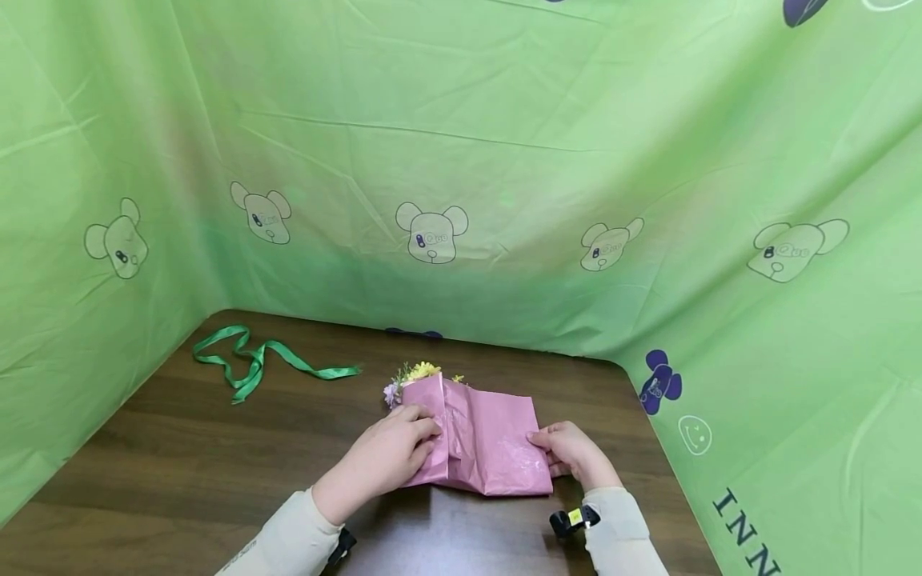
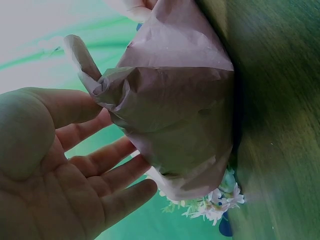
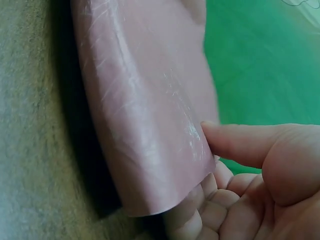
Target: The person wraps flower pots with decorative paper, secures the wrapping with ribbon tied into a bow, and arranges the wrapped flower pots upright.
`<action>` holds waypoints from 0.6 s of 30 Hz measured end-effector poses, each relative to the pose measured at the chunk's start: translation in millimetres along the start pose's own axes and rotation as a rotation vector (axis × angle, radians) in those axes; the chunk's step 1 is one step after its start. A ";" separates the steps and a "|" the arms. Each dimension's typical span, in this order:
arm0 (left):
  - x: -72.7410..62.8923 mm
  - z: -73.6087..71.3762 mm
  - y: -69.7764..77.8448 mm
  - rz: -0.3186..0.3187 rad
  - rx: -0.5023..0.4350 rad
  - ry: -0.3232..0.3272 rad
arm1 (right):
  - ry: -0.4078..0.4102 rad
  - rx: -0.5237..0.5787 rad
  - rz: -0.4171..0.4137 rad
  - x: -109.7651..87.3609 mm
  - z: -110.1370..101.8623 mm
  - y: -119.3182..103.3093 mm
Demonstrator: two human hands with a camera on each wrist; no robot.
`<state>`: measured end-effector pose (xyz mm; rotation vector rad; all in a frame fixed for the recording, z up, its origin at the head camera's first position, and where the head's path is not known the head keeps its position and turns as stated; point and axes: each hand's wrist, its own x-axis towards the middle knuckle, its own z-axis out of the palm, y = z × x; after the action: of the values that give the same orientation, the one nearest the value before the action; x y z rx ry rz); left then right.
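Note:
Pink wrapping paper is folded around a bunch of small flowers, yellow and purple, whose heads poke out at the far left end. My left hand lies over the left part of the wrap, its thumb and fingers holding a folded edge. In the left wrist view, the crumpled paper passes behind some fingertips, and pale flowers show below it. At the right, my right hand pinches the paper's free edge, thumb on top and fingers underneath. The paper hides the stems.
A green ribbon lies loosely curled on the brown wooden table at the back left. Green cloth printed with bear heads walls in the table's back and both sides.

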<state>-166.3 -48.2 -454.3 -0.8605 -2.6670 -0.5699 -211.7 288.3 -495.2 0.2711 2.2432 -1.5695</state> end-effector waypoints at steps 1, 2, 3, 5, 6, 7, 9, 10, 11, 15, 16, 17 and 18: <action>0.0 0.0 -0.1 0.001 -0.001 -0.002 | 0.002 -0.002 0.000 0.2 0.3 -0.7; -0.1 0.1 -0.1 0.001 0.000 -0.003 | 0.004 -0.003 -0.001 0.3 0.7 -1.3; -0.1 0.1 -0.1 0.001 0.000 -0.003 | 0.005 -0.002 0.000 0.2 1.1 -2.1; -0.1 0.0 0.1 0.001 -0.002 -0.003 | 0.009 -0.002 -0.001 -0.2 2.1 -3.6; -0.1 -0.1 0.2 0.000 -0.002 -0.003 | 0.009 0.001 -0.002 -0.6 2.5 -4.4; -0.1 -0.2 0.4 -0.002 -0.003 -0.004 | 0.009 0.003 -0.004 -1.0 2.6 -4.9; -0.2 -0.8 0.9 -0.010 -0.003 -0.005 | 0.001 0.013 -0.007 -1.4 1.9 -5.1; -0.1 -1.1 1.2 -0.014 -0.004 -0.008 | -0.007 0.020 -0.009 -1.3 0.9 -4.6; -0.1 -1.4 1.5 -0.016 -0.004 -0.012 | -0.020 0.033 -0.011 -1.2 -0.4 -3.8; 0.2 -2.3 2.3 -0.018 -0.008 -0.021 | -0.100 0.102 -0.010 0.8 -8.1 2.3; 0.2 -2.4 2.2 -0.017 -0.009 -0.020 | -0.125 0.117 -0.011 1.3 -9.9 3.9; 0.1 -2.4 2.0 -0.016 -0.008 -0.019 | -0.147 0.131 -0.009 1.7 -11.4 5.1; -0.1 -2.4 1.6 -0.017 -0.007 -0.017 | -0.165 0.137 -0.006 2.1 -12.7 6.0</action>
<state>-164.9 -48.1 -451.7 -0.8484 -2.6914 -0.5791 -214.0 302.2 -497.4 0.1658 2.0182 -1.6870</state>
